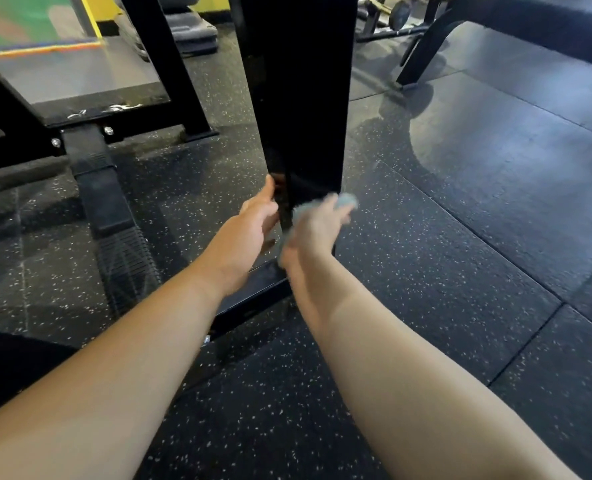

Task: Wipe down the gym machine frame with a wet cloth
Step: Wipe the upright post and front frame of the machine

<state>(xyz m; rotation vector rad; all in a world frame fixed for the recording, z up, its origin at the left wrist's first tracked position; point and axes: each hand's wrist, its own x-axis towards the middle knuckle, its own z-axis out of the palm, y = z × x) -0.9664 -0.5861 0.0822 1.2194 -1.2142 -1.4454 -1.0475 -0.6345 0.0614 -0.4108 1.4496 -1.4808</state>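
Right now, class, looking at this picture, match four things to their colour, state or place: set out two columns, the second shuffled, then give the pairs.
1 left hand
2 right hand
3 upright post
4 floor

a dark with pale speckles
b holds the pale cloth
c glossy black
d touches the post's left edge

Pairs: 1-d, 2-b, 3-c, 4-a

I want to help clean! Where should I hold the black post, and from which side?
Probably hold the post by its narrow left edge, low down, coming from the left, where the left hand rests. Its front looks too wide to wrap, and the right hand holds the cloth at its right side.
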